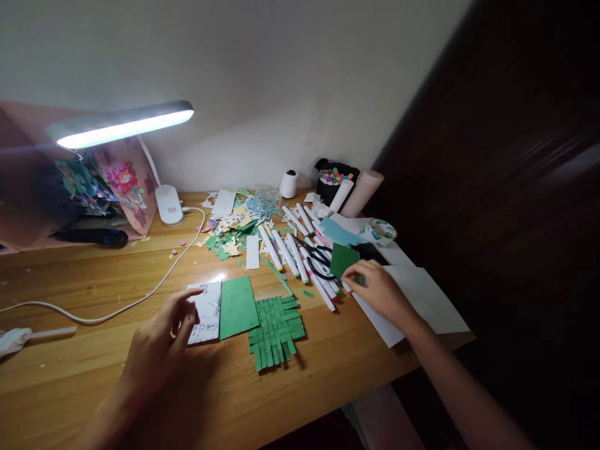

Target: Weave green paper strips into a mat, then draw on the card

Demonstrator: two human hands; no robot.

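Observation:
A folded card lies in front of me, with a white left half bearing line drawings (208,312) and a plain green right half (238,307). Over the left edge of the white half is my left hand (162,337), its fingers loosely bent with a gap between thumb and forefinger. Just right of the card is a mat woven from green paper strips (276,331). My right hand (379,290) pinches the lower right corner of a small dark green paper square (344,259). Beside that square are black-handled scissors (320,265), partly hidden.
Several white markers (295,256) lie loose behind the mat. Paper scraps (232,234) are heaped further back. White sheets (422,300) and a tape roll (379,231) are on the right. A lit lamp (126,125) overhangs the left; its white cable (159,284) crosses the desk.

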